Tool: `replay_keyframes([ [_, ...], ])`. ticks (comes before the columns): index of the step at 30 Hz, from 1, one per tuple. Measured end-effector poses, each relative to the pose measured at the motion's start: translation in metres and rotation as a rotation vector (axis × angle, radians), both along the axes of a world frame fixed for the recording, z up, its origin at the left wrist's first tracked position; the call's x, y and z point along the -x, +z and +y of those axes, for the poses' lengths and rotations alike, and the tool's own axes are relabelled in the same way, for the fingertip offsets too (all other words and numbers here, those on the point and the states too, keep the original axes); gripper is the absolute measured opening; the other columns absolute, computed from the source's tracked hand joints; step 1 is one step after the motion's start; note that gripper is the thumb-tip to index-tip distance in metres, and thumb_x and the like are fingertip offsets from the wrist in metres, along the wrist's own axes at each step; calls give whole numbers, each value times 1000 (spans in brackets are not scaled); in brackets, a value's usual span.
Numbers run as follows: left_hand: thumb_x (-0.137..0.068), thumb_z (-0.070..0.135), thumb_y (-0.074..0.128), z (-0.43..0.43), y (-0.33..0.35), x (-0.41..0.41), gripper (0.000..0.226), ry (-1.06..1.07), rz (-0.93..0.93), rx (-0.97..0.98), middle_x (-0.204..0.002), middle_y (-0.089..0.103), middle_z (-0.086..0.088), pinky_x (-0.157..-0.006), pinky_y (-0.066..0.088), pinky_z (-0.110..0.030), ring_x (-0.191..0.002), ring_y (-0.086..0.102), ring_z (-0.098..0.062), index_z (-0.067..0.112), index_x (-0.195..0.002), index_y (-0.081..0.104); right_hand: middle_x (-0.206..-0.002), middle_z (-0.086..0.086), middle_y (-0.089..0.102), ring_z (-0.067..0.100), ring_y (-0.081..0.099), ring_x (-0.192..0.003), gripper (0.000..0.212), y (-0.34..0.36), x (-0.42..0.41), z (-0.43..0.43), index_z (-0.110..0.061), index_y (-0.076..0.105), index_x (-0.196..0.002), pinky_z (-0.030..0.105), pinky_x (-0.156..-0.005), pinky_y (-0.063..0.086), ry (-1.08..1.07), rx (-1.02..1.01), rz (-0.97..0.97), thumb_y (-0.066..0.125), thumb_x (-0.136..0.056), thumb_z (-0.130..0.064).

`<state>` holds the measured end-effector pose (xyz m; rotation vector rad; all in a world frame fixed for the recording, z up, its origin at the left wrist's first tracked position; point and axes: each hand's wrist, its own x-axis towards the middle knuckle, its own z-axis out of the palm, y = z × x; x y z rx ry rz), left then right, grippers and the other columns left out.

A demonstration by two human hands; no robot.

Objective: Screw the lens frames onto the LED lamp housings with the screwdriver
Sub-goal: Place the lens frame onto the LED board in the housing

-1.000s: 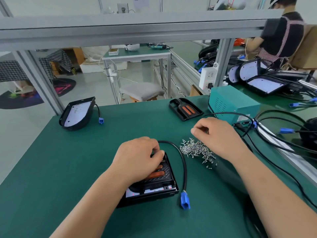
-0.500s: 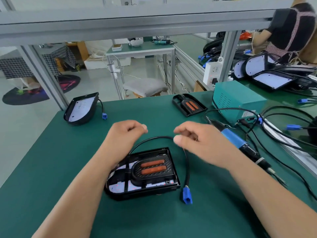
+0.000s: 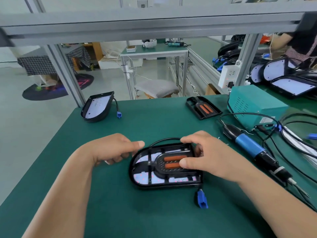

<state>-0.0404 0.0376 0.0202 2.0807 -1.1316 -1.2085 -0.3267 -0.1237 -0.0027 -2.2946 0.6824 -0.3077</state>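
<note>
A black LED lamp housing [image 3: 142, 172] lies flat in the middle of the green bench, with a black lens frame [image 3: 171, 163] bearing two orange strips set in it. My right hand [image 3: 209, 157] grips its right end, fingers curled over the far edge and thumb pressing on the lens frame. Fingers curled, my left hand [image 3: 111, 149] rests against the housing's rounded left end, its thumb pointing at the rim. The blue-bodied electric screwdriver [image 3: 248, 147] lies untouched on the bench to the right of my right hand. My right hand hides the screw pile.
The housing's cable ends in a blue connector [image 3: 202, 201] at the front. Another housing [image 3: 97, 107] leans at the bench's far left edge. At the back lie a spare lens frame [image 3: 203, 107] and a teal power box [image 3: 253, 104], with cables at right. Another person works at the far right.
My right hand left the screw pile and came down onto the housing's right end. My left hand lifted off the lens frame, then settled at the housing's left end.
</note>
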Motion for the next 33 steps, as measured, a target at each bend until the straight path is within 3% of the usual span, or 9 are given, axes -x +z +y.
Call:
replay_keyframes([
  [3,-86,62,73,0,0,2,46,-107,47,-36,-61,22,5,-50,15,-27,-56,16,-18,26,-58,67,-131,-27,50,-8,58,-106,80,2,8,-14,-42,59,-138,24,-98,47,-63,-65,-21,87,-67,-67],
  [8,-82,61,76,-4,-7,3,51,-110,54,-2,-62,18,2,-53,12,-30,-55,15,-19,27,-50,55,-128,-17,64,0,68,-101,66,0,12,-21,-44,64,-129,26,-93,54,-60,-206,-86,96,-72,-50],
  [12,-71,60,85,-2,-11,-2,57,-95,155,33,-67,14,-1,-52,8,-30,-56,11,-20,25,-57,43,-113,0,77,24,77,-98,42,-3,11,-21,-38,67,-119,43,-83,65,-41,-381,-192,90,-87,-23],
  [15,-69,56,87,-1,-11,-1,52,-144,174,37,-64,16,-1,-50,10,-27,-56,12,-19,24,-58,48,-111,4,79,28,76,-101,33,-7,8,-21,-38,67,-117,49,-82,63,-31,-418,-221,81,-95,-19],
  [21,-67,53,87,0,-10,0,52,-199,106,24,-62,23,-3,-51,13,-30,-57,18,-19,15,-68,51,-109,4,79,29,76,-98,32,-6,6,-21,-46,70,-110,38,-74,62,-1,-458,-239,81,-92,-22],
  [24,-70,53,86,2,-10,-4,58,-210,90,17,-61,23,-3,-52,14,-30,-57,18,-19,10,-71,48,-105,7,79,42,73,-94,31,-4,7,-18,-44,71,-109,31,-66,58,-9,-479,-257,80,-82,-33],
  [27,-75,59,83,8,-6,-14,62,-189,85,-8,-63,21,-2,-53,13,-30,-57,16,-20,8,-70,47,-103,11,78,50,70,-84,30,-6,4,-11,-37,71,-107,34,-66,57,14,-516,-233,78,-78,-39],
  [29,-83,65,75,10,-1,-17,53,-65,38,25,-63,24,3,-53,14,-30,-57,18,-17,14,-74,61,-103,15,77,45,71,-76,32,-8,0,-4,-31,69,-110,39,-66,58,48,-532,-200,76,-79,-38],
  [33,-107,31,56,-9,8,-2,26,198,4,242,-67,35,4,-48,21,-22,-52,27,-11,9,-99,66,-103,19,75,29,71,-70,27,-9,-3,2,-23,65,-118,37,-62,60,114,-498,-131,71,-92,-30],
])
